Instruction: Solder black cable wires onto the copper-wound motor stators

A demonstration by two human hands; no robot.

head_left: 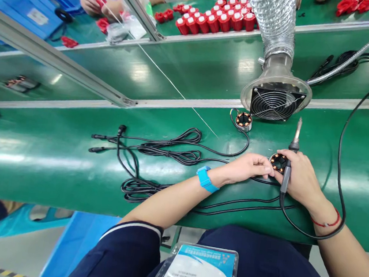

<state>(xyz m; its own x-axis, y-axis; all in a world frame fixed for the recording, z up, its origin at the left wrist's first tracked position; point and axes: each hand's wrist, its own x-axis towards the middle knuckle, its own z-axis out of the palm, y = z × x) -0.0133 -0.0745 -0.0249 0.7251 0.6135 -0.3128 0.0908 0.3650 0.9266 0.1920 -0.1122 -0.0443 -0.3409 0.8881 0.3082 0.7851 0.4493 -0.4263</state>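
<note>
Stator [278, 163] in work, up between both hands over the front of the bench [68, 161], right of centre. Left hand [254, 168]: thumb and fingertips together at the stator's left edge; can't tell if they pinch the rim or a lead. Right hand [302, 178]: closed round the iron [294, 145], some fingers also at the stator's side. Iron tip points away, toward the fan [275, 103], off the coils, so no joint is being heated right now. Progress, my read: mid-job on this stator; joints too small and covered to say which are made. Second stator [243, 121] sits beside the fan, coloured leads out, a black cable running up to it; looks wired, but can't confirm soldered. Coiled cables [173, 148] lie left, plus a lower bundle [145, 191] with lines running toward the hands; where those end is hidden. Left over: the held stator, at least; rest can't be counted.
</note>
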